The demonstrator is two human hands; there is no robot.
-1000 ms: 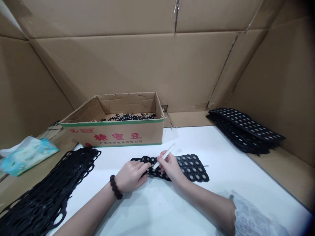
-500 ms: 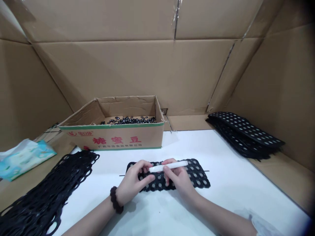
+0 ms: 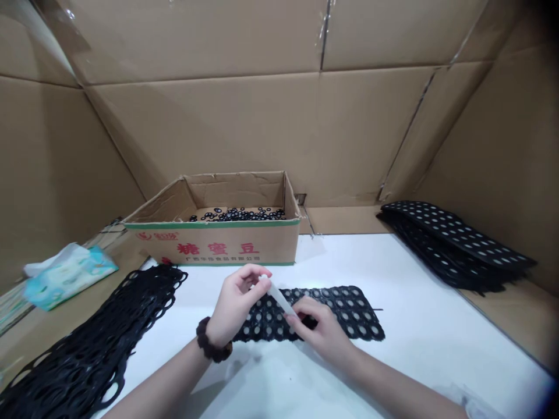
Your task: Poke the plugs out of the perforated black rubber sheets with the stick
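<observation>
A white pen-like stick (image 3: 280, 298) slants between my hands, its upper end to the left. My left hand (image 3: 238, 299), with a dark scrunchie on the wrist, pinches that upper end between thumb and fingers. My right hand (image 3: 321, 329) grips the lower end, fingers curled. Below both hands lies a black rubber sheet (image 3: 356, 314) with rows of round pale spots, flat on the white table (image 3: 271, 384). My hands cover part of its left side and middle. A thin dark line on the tabletop sticks out past its right edge.
Behind stands an open cardboard box (image 3: 218, 244) with many small black rings (image 3: 244, 215). Black perforated webbing (image 3: 82, 343) lies at left, near a tissue pack (image 3: 72, 276). Stacked black dotted sheets (image 3: 454, 244) rest at right. Cardboard walls (image 3: 244, 128) enclose the back and sides.
The stick has turned from nearly level to a steep slant, left end up. My left hand has risen to its upper end; my right hand has moved to the lower end. The view has shifted slightly.
</observation>
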